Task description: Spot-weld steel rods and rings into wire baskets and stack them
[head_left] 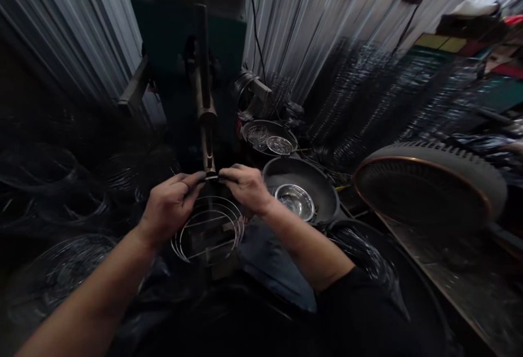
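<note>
Steel gleamed in a bowl (312, 204) inside a dark pan (328, 199) beside the right forearm (304, 242); wire rings (209, 197) sat below. At the machine's rod (208, 158), left hand (165, 207) and right hand (247, 191) pinched a small metal piece (211, 177), long axis side to side.

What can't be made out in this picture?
Head view:
- Piece between left hand and right hand: too small and dark to identify.
- What lies in the shiny bowl: too small, blurred.
- Coils at left: shadow and blur hide their number.
- Green machine's lower part: lost in shadow.
- Left forearm's near end: cut off by the edge.
</note>
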The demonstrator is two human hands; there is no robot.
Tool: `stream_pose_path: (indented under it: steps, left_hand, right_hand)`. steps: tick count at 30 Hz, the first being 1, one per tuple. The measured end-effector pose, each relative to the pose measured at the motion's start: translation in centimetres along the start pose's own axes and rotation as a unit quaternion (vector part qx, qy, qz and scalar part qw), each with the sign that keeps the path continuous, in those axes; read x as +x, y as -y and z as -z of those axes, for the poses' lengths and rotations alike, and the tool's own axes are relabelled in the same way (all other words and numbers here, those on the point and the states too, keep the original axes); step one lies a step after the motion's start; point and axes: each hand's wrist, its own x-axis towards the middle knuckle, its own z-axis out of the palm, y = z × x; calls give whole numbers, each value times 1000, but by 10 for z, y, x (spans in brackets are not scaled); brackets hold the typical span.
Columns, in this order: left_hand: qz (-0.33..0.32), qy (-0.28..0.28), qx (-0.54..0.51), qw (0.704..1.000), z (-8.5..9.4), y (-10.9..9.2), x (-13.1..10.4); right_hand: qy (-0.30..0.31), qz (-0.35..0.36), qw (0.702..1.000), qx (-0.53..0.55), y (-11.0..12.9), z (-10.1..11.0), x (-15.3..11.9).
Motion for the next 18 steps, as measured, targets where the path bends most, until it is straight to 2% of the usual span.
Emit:
stream_pose_path:
  steps: [3,6,9,12,18]
  left_hand:
    - [-41,16,118,992,-4,19,14]
    - [-16,75,185,980,-16,37,20]
    - [11,111,178,978,-29,47,21]
    - [21,124,146,981,-38,53,24]
    - [50,129,153,978,-45,66,37]
  right_hand:
    - [25,-27,996,-81,4,3,18]
    - [99,-55,978,-176,1,-3,29]
    - [150,-74,957,-237,-6,-13,32]
    - [170,-89,944,-268,-13,-20,36]
    - [177,-80,946,-260,-26,-25,58]
